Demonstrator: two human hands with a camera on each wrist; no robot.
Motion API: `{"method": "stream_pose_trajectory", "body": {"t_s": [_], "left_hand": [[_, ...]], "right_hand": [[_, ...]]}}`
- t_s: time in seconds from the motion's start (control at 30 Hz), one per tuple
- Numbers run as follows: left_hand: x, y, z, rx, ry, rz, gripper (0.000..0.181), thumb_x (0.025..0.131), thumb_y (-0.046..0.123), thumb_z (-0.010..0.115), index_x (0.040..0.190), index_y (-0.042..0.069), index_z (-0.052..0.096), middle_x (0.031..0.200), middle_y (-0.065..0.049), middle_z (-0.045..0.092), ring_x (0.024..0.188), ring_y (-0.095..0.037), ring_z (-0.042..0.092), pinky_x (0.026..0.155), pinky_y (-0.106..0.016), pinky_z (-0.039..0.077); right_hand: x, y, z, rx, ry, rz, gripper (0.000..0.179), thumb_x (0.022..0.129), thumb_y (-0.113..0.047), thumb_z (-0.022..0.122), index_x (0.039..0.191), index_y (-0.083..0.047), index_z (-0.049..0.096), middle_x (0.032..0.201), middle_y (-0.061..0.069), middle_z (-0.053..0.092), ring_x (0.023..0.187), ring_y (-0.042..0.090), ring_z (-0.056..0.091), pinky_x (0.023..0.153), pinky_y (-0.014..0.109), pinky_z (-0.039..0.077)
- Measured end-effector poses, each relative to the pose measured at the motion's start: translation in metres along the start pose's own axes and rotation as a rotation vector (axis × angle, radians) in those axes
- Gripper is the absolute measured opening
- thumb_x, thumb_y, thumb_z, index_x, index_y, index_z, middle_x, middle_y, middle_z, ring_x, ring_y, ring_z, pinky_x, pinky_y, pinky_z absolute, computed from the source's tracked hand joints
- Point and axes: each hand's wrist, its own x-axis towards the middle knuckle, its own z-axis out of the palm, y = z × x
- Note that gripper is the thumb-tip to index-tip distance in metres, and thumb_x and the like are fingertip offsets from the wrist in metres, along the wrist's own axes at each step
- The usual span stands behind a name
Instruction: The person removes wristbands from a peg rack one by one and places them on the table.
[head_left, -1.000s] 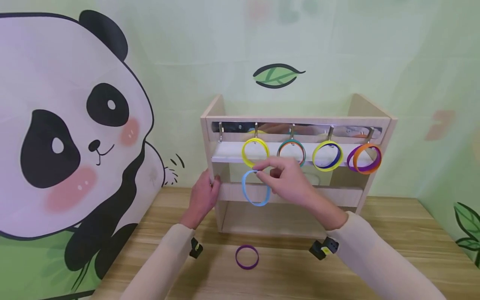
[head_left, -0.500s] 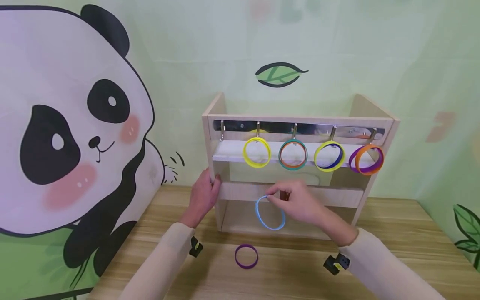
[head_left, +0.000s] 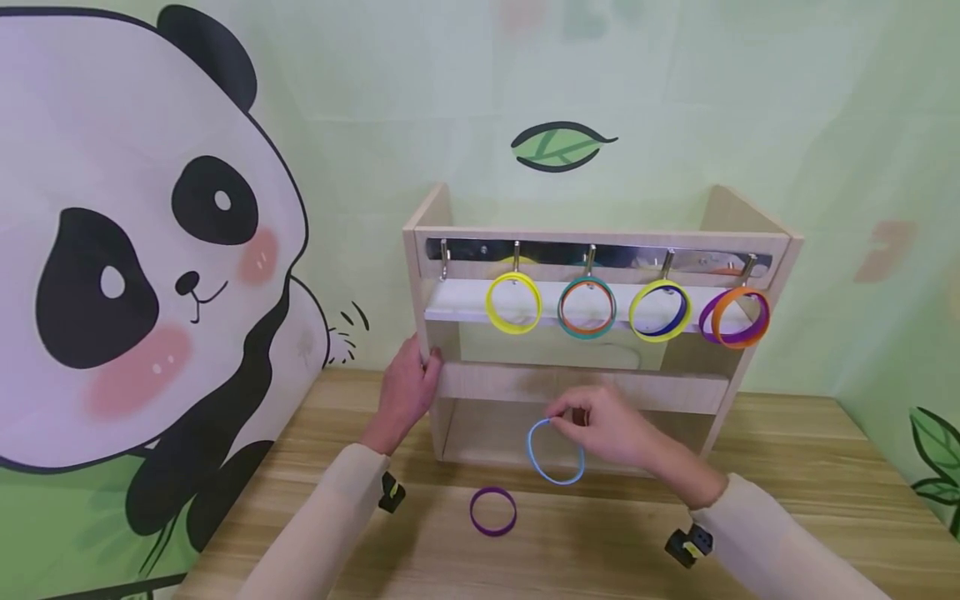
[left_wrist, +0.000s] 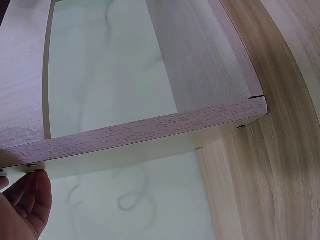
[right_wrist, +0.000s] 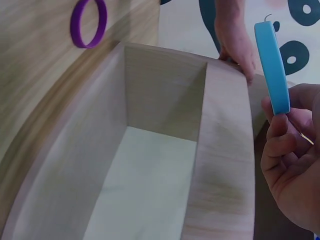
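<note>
My right hand point(head_left: 607, 425) pinches the upper edge of a light blue silicone wristband point(head_left: 529, 446) between thumb and fingertips. The band hangs in front of the lower part of a small wooden shelf point(head_left: 570, 387); the right wrist view shows the blue band edge-on. At the shelf's left side panel, my left hand point(head_left: 407, 387) grips the edge, thumb toward the front. In the left wrist view its curled fingers point(left_wrist: 40, 197) are against the panel. A purple wristband point(head_left: 472, 523) lies on the table in front of the shelf.
A metal hook rail point(head_left: 630, 252) runs along the shelf's top front. Yellow point(head_left: 490, 317), teal with orange point(head_left: 613, 317), yellow with blue, and orange point(head_left: 765, 321) with purple wristbands hang from it. The leftmost hook point(head_left: 444, 258) is bare. A panda-print backdrop point(head_left: 337, 167) stands behind.
My right hand has come down and slightly right, away from the hanging yellow wristband, carrying the blue wristband with it. My left hand has kept its grip on the shelf.
</note>
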Motion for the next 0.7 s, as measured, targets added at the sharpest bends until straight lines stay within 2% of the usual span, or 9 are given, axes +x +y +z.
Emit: {"method": "stream_pose_trajectory", "body": {"t_s": [0.27,0.5,0.7], "left_hand": [[0.000,0.002,-0.001,-0.006,0.006,0.007,0.041,0.108,0.025,0.047,0.134,-0.004,0.058,0.124,-0.027,0.065,0.111,-0.043,0.066,0.093,-0.060,0.058],[0.000,0.000,0.001,0.001,0.016,0.016,0.039,0.108,0.025,0.047,0.131,-0.005,0.058,0.120,-0.027,0.066,0.108,-0.043,0.067,0.092,-0.060,0.058],[0.000,0.000,0.001,0.005,0.013,0.015,0.039,0.108,0.025,0.047,0.132,-0.004,0.058,0.120,-0.027,0.066,0.108,-0.043,0.067,0.092,-0.060,0.058]], "right_hand": [[-0.010,0.011,0.005,-0.004,-0.022,0.055,0.008,0.094,0.002,0.073,0.097,0.001,0.080,0.079,0.003,0.073,0.069,0.000,0.052,0.060,0.022,0.048],[-0.019,0.021,0.014,-0.012,-0.070,0.088,0.008,0.094,-0.002,0.074,0.098,-0.001,0.081,0.084,-0.002,0.075,0.074,-0.002,0.054,0.065,0.022,0.050],[-0.027,0.033,0.026,-0.019,-0.116,0.088,0.006,0.094,-0.001,0.074,0.097,-0.001,0.080,0.085,0.003,0.076,0.074,-0.003,0.056,0.065,0.021,0.052]]}}
